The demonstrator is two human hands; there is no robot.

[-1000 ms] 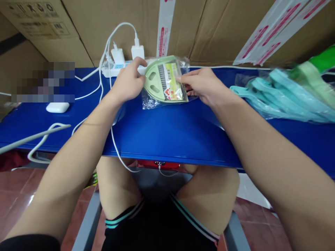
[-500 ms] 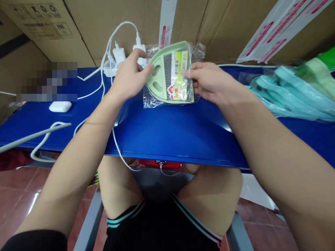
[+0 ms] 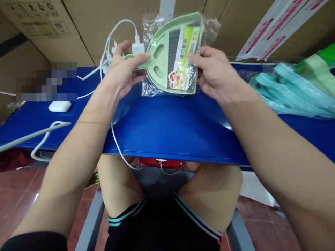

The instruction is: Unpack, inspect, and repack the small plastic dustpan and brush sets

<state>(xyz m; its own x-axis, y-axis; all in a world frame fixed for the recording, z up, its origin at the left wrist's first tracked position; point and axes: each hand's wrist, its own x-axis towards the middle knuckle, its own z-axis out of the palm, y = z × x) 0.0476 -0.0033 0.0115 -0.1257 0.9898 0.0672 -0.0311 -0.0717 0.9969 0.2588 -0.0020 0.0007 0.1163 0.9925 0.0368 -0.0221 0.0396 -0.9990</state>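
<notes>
A light green dustpan (image 3: 163, 59) is held up above the back of the blue table, facing me. Its handle points left, and a dark-bristled brush (image 3: 172, 48) lies inside it under a printed label card (image 3: 184, 55). Clear plastic wrap (image 3: 153, 26) surrounds the pan part. My left hand (image 3: 121, 68) grips the handle end, thumb on top at the neck. My right hand (image 3: 213, 68) pinches the wide right edge through the plastic, thumb in front and the other fingers partly hidden behind.
Teal and green plastic-wrapped items (image 3: 290, 90) lie on the right of the blue table (image 3: 167, 129). A white earphone case (image 3: 59, 106), white cables and a charger plug (image 3: 138, 48) are at left. Cardboard boxes (image 3: 104, 14) stand along the back.
The dustpan has come up off the table and closer to me, held in both hands. My left hand has shifted left and closed around the handle, which now shows.
</notes>
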